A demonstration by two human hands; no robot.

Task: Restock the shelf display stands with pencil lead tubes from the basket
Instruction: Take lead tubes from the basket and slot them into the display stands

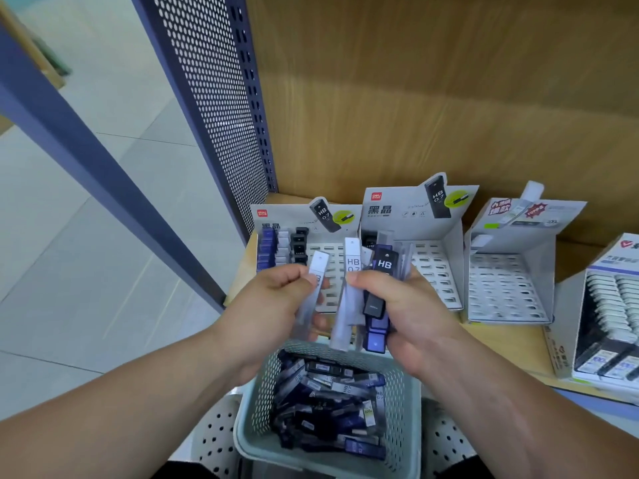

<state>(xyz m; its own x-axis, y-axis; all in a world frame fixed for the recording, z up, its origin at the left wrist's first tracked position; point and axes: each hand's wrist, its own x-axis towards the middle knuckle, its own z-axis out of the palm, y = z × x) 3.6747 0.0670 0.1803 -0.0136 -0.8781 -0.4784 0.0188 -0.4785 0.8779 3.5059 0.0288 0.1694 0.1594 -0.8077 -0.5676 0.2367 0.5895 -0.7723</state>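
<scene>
My left hand [276,305] pinches one white lead tube [314,288] in front of the left display stand [304,216]. My right hand [408,305] grips a bunch of lead tubes [375,299]: white, dark blue and black ones, fanned upward. Both hands hover above the pale green basket [249,430], which holds a heap of loose tubes [328,402]. The left stand has blue, white and black tubes in its left slots. The middle stand [435,250] behind my right hand shows mostly bare slots.
A third stand [508,271] with bare slots sits to the right, and a box of white-capped items [608,316] stands at the far right. The wooden shelf back rises behind. A perforated blue upright [214,108] bounds the shelf on the left. The basket rests on a white perforated surface [214,440].
</scene>
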